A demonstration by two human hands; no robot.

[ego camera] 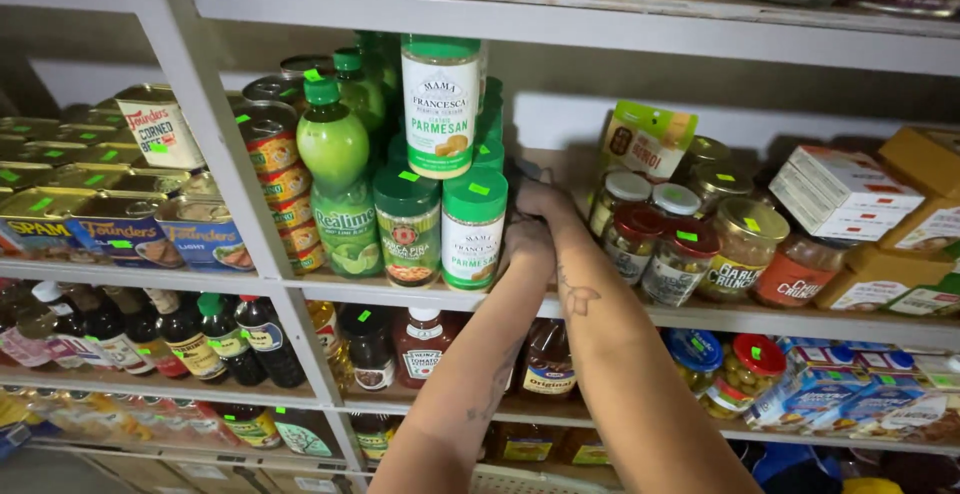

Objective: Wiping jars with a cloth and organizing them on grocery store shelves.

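Both hands (535, 224) deep on the shelf (700, 316) beside the green-capped cheese shakers (473, 229) (grip hidden, fingers out of sight)

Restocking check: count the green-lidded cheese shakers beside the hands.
3 show clearly: one cheese shaker stacked on top, two below, next to the left hand. More green lids behind suggest hidden ones.

Glossy plastic lime-juice bottle (334, 154), matt paper-labelled shakers (473, 229), glass jars (745, 246), painted metal shelf (620, 29).
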